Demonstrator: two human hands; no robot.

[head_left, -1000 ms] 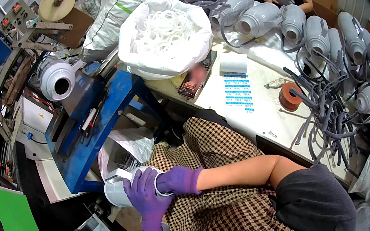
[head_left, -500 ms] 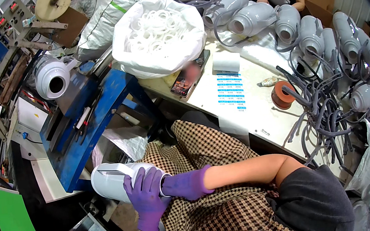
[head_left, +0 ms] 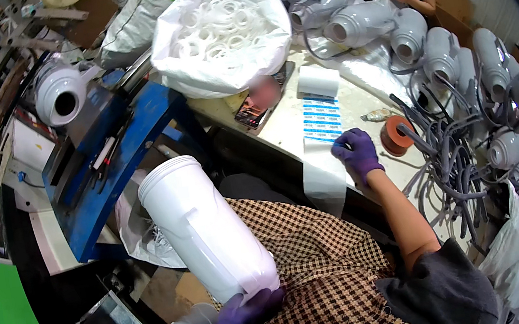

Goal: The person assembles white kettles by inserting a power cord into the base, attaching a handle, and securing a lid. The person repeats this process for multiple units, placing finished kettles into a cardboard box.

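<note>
Even, bright overhead light, soft shadows only. Mild glare on the white canister (head_left: 205,227) and the grey housings (head_left: 438,55) along the desk (head_left: 358,103). Heavy fisheye bend toward the rim, black vignette in all corners. Centre sharp; edges soft and smeared, slight motion blur on the gloved left hand (head_left: 242,315). Floor under the blue stand (head_left: 115,163) dim.

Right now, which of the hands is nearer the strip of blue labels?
Right. The right hand rests its fingertips at the label strip on the table, while the left hand is low over the lap, gripping the white canister.
</note>
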